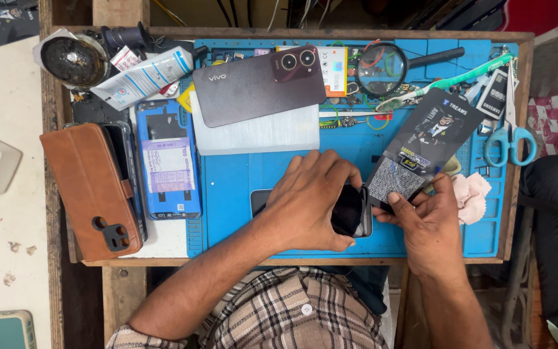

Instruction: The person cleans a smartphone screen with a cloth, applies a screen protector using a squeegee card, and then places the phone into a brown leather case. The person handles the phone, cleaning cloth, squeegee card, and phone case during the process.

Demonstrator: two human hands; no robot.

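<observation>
A black smartphone lies screen-up on the blue work mat, near the front edge. My left hand presses flat on top of it and covers most of its screen. My right hand grips the lower corner of a dark printed card, which tilts up to the right. The card's lower edge meets the phone's right end. A pale pink cloth lies just right of my right hand.
At the back lie a dark maroon phone back cover on a white block, a magnifying glass, a green toothbrush and scissors. Left are an opened phone body, a brown wallet case and a tube.
</observation>
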